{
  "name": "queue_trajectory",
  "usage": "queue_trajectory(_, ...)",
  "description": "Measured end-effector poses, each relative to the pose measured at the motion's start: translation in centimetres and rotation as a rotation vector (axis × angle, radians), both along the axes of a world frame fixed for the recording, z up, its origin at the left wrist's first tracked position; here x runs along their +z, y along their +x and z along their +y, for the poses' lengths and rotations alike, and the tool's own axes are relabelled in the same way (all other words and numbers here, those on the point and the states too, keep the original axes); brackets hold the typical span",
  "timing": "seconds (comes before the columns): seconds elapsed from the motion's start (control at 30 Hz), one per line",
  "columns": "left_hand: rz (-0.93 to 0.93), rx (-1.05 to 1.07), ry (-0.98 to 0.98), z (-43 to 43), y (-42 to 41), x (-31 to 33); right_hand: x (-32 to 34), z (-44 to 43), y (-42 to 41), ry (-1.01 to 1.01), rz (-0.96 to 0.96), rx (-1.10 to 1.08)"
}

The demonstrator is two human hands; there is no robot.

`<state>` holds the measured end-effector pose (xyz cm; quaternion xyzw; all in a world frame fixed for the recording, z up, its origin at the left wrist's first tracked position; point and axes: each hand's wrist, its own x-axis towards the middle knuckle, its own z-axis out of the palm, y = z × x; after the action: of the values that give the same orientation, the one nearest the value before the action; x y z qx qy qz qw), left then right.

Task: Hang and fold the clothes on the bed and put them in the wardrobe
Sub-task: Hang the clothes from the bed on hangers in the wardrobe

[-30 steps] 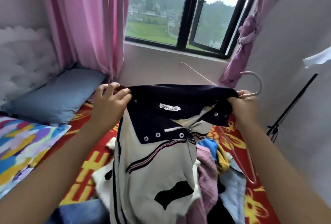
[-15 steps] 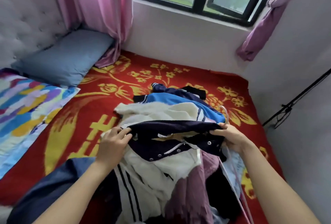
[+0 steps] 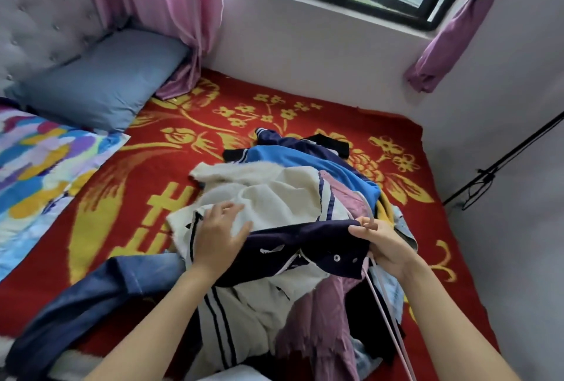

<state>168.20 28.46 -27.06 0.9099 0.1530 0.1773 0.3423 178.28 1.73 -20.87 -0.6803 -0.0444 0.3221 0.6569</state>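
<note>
A cream jacket with a dark navy collar lies on top of a heap of clothes in the middle of the bed. My left hand rests flat on its cream left shoulder, fingers straight. My right hand pinches the right end of the navy collar together with the hook of a pink hanger, whose thin bar runs down toward the lower right. The rest of the hanger is hidden in the fabric.
The bed has a red blanket with gold flowers. A grey-blue pillow and a multicoloured quilt lie on the left. Blue jeans lie near the front left. A white wall and a black stand close the right side.
The jacket, held up in the air a second ago, now lies on the clothes heap. My left hand has let go of the collar and lies flat on the shoulder.
</note>
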Motion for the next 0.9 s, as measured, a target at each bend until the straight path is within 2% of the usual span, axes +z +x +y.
queue_trajectory(0.13, 0.237, -0.369, -0.221, -3.3, 3.8, 0.9, -0.2, 0.3, -0.4, 0.045, 0.002, 0.015)
queue_trajectory(0.2, 0.333, -0.478, -0.386, -4.9, 5.0, 1.8, 0.1, 0.5, -0.7, 0.051, -0.007, 0.023)
queue_trajectory(0.23, 0.37, -0.501, -0.451, -5.6, 5.4, 2.2, 0.1, 0.4, -0.8, 0.049, -0.014, 0.025)
queue_trajectory(0.33, 0.381, -0.508, -0.413, -6.6, 6.3, 2.5, -0.1, 0.1, -1.2, 0.03, -0.026, 0.016)
queue_trajectory(0.47, 0.423, -0.497, -0.502, -6.4, 6.5, 2.5, -0.4, -0.3, -1.6, -0.009, -0.04, -0.011)
queue_trajectory(0.63, 0.424, -0.459, -0.519, -6.3, 6.9, 3.0, -1.2, -0.5, -1.4, -0.053, 0.002, -0.068)
queue_trajectory(0.7, 0.409, -0.434, -0.387, -6.5, 7.1, 3.1, -1.2, -0.2, -1.4, -0.056, 0.019, -0.094)
queue_trajectory(0.8, 0.339, -0.253, 0.059, -6.1, 5.8, 1.5, -1.1, 0.3, -0.9, -0.025, 0.04, -0.181)
queue_trajectory(0.83, 0.292, -0.181, 0.133, -5.7, 4.9, 0.7, -1.1, 0.4, -0.7, -0.011, 0.042, -0.201)
queue_trajectory(0.9, 0.244, -0.067, 0.156, -4.6, 3.0, -0.9, -1.0, 0.5, -0.2, 0.023, 0.039, -0.229)
